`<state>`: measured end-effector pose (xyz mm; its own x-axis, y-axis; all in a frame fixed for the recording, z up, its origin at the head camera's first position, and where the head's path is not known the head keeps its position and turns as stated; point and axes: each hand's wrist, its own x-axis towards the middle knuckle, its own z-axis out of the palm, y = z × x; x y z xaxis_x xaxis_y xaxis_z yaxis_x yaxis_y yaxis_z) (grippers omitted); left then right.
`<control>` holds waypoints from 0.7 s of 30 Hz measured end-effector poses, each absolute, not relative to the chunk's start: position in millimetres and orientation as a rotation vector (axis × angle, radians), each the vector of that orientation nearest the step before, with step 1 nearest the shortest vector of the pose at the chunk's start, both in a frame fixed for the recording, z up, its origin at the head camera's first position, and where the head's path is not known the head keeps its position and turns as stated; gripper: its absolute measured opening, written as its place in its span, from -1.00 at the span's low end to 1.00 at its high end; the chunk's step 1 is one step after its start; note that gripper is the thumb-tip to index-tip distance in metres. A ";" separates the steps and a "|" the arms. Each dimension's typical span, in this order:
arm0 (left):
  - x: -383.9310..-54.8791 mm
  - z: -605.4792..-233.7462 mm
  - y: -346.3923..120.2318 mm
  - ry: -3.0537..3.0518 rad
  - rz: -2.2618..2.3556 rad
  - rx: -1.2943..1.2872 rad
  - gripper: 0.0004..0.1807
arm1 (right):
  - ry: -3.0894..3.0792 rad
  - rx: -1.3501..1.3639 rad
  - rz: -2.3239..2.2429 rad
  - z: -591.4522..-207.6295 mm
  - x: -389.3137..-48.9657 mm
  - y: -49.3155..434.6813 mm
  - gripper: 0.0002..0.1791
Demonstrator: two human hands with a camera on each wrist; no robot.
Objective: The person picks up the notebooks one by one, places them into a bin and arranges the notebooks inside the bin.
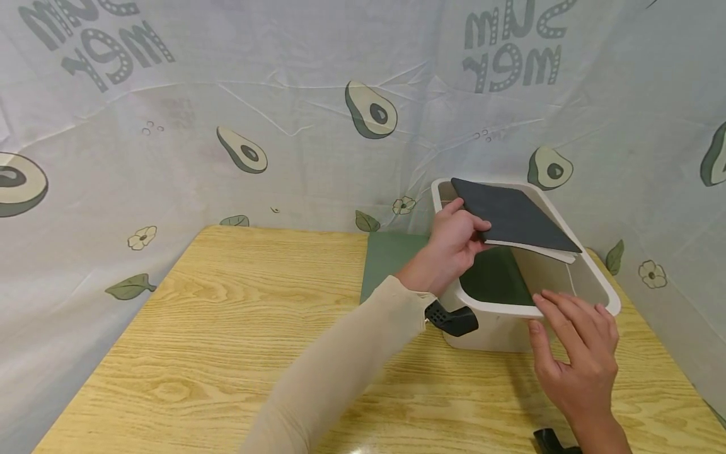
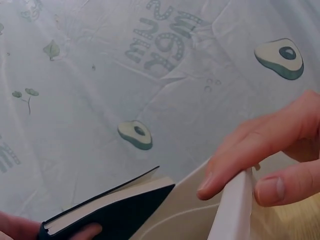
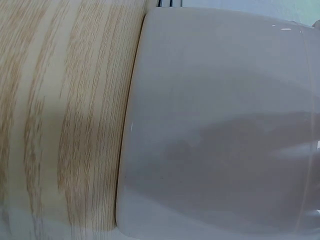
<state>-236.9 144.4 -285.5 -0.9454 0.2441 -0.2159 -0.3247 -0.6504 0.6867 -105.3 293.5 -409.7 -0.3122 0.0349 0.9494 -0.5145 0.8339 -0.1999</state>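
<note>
My left hand [image 1: 454, 236] grips a dark-covered notebook [image 1: 513, 214] by its left edge, thumb on top. The notebook is tilted over the mouth of a white plastic bin [image 1: 510, 309], its cream pages showing between the covers in the left wrist view. My right hand [image 1: 584, 353] pinches the bin's near rim at the right, fingers over the inside and thumb outside. A dark green surface [image 1: 493, 277] shows inside the bin. In the right wrist view the bin's outer wall [image 3: 215, 120] fills most of the picture.
The bin stands on a wood-grain table [image 1: 227, 328]. A flat green sheet [image 1: 391, 255] lies to its left, partly behind my left arm. A pale curtain [image 1: 306, 151] with avocado prints hangs close behind the table and along its sides.
</note>
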 end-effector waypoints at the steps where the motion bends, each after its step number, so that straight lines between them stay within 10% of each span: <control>1: -236.2 -285.9 146.5 1.111 2.591 -0.153 -0.04 | -1.820 0.365 0.570 -409.1 -105.1 292.7 -0.46; 21: -231.7 -297.8 168.7 1.126 2.554 -0.164 -0.03 | -1.810 0.380 0.569 -401.7 -102.6 285.1 -0.41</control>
